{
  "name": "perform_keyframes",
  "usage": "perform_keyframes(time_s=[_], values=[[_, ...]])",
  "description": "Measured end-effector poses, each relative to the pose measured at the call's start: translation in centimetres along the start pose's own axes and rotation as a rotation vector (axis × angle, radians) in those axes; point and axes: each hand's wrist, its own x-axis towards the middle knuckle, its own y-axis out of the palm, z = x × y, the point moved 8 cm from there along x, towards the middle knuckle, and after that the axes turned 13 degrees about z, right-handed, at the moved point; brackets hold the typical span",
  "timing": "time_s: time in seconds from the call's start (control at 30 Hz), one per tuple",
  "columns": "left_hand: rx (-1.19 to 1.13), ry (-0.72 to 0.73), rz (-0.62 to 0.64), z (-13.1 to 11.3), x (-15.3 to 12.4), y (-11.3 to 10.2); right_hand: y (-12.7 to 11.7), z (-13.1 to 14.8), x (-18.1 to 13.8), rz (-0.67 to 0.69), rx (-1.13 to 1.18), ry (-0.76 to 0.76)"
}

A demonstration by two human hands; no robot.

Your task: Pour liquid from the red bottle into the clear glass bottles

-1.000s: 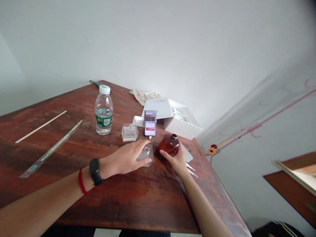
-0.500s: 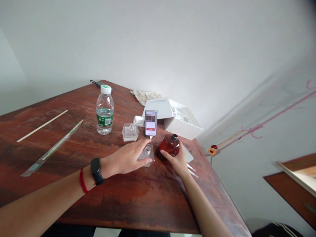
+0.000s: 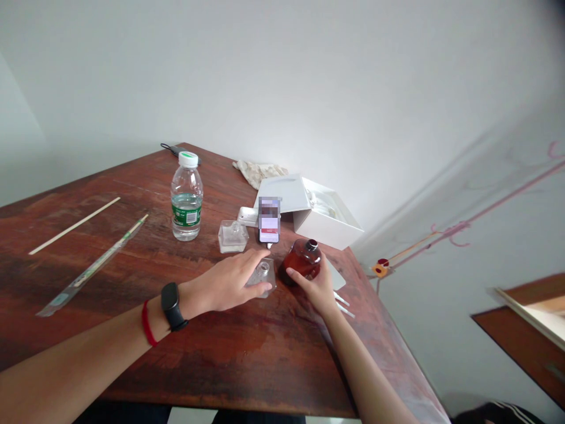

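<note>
My right hand [image 3: 314, 285] is wrapped round the side of an amber glass bottle [image 3: 300, 259], its thumb across the front. The bottle stands on the table, its neck uncapped. Just left of it, my left hand [image 3: 236, 280] holds a small square clear glass bottle [image 3: 263, 282], the thumb on its near side and the fingers on its far side. That bottle's open neck shows between thumb and forefinger, while its left part is hidden under my hand. A second clear glass bottle [image 3: 233, 238] with some liquid inside stands behind my left hand.
A phone [image 3: 269, 221] leans before an open white box [image 3: 326, 227]. Further left are a water bottle [image 3: 187, 203], a thin wooden stick [image 3: 75, 225] and wrapped chopsticks [image 3: 95, 265]. White plastic droppers [image 3: 343, 303] lie by my right wrist. A cloth [image 3: 260, 172] lies at the back.
Both hands keep their hold and the bottles stay where they were. The view has shifted very slightly.
</note>
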Motion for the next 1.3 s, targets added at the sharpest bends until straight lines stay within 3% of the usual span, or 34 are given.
perform_keyframes(time_s=[1.3], values=[[-0.016, 0.031, -0.027, 0.07, -0.09, -0.01, -0.06, -0.20, 0.00, 0.004, 0.015, 0.020]])
